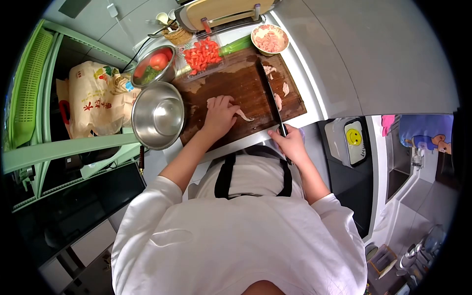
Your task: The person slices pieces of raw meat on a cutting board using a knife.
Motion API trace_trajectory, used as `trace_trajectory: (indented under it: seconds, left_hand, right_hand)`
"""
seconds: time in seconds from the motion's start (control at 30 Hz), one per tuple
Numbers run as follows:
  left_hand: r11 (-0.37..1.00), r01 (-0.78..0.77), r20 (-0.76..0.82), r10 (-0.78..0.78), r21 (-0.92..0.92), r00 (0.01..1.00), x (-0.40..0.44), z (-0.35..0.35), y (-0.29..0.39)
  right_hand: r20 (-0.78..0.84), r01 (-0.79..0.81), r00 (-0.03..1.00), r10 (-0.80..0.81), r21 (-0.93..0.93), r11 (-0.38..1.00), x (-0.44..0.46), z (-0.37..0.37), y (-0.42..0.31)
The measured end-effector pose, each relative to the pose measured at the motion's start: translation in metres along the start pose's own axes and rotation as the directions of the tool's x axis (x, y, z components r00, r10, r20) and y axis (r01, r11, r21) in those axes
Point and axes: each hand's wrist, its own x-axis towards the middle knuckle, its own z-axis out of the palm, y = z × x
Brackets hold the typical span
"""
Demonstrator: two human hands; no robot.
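Note:
A dark wooden cutting board [231, 83] lies in front of me. My left hand [221, 117] rests on it with curled fingers, holding a piece of raw meat [244, 116] whose pale strip sticks out to the right. In my right hand [290, 143], at the board's near edge, is the black handle of a kitchen knife [270, 97]. Its long dark blade points away from me over the board, apart from the left hand. Small scraps of raw meat [278, 102] lie to the right of the blade. Near the far right corner stands a bowl of cut meat [270, 39].
Chopped red pieces [202, 55] fill a clear tray beside green stalks [236, 45] at the back. On the left are an empty steel bowl [158, 115] and another steel bowl [166, 73] with tomatoes and greens. A green shelf [73, 150] holds a printed bag [98, 101].

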Motion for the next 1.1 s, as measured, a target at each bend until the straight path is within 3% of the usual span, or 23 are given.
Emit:
trace_trajectory:
  seconds: [0.07, 0.23, 0.43, 0.57, 0.7, 0.77, 0.87, 1.07, 1.1]
  left_hand:
    - [1.0, -0.025, 0.03, 0.025, 0.01, 0.999, 0.004, 0.008, -0.014]
    - [0.929, 0.233, 0.279, -0.151, -0.289, 0.948, 0.016, 0.002, -0.028]
    - [0.544, 0.517, 0.485, -0.216, -0.661, 0.847, 0.018, 0.005, -0.039]
    - [0.237, 0.617, 0.585, -0.199, -0.75, 0.787, 0.019, -0.002, -0.042]
    - [0.214, 0.67, 0.63, -0.23, -0.711, 0.742, 0.021, -0.015, -0.036]
    - [0.234, 0.66, 0.606, -0.265, -0.714, 0.75, 0.018, -0.013, -0.038]
    - [0.253, 0.737, 0.658, -0.335, -0.627, 0.674, 0.02, -0.026, -0.035]
    - [0.317, 0.783, 0.714, -0.325, -0.535, 0.62, 0.023, -0.029, -0.033]
    - [0.427, 0.707, 0.624, -0.34, -0.563, 0.703, 0.02, -0.021, -0.036]
  right_hand:
    - [-0.02, 0.033, 0.999, -0.034, -0.046, 0.998, 0.002, 0.0, 0.001]
    - [-0.055, 0.101, 0.993, -0.104, -0.055, 0.993, 0.011, 0.011, 0.002]
    - [-0.089, 0.4, 0.913, -0.397, 0.019, 0.916, 0.05, 0.032, -0.016]
    - [0.003, 0.427, 0.904, -0.428, 0.061, 0.902, 0.074, 0.052, -0.03]
    - [0.05, 0.345, 0.937, -0.346, 0.029, 0.938, 0.084, 0.062, -0.033]
    - [0.001, 0.377, 0.926, -0.377, -0.024, 0.926, 0.084, 0.063, -0.035]
    - [-0.04, 0.41, 0.909, -0.414, -0.074, 0.909, 0.084, 0.057, -0.042]
    - [-0.054, 0.476, 0.874, -0.484, -0.115, 0.872, 0.091, 0.054, -0.038]
    - [-0.054, 0.484, 0.865, -0.498, -0.166, 0.859, 0.092, 0.053, -0.038]
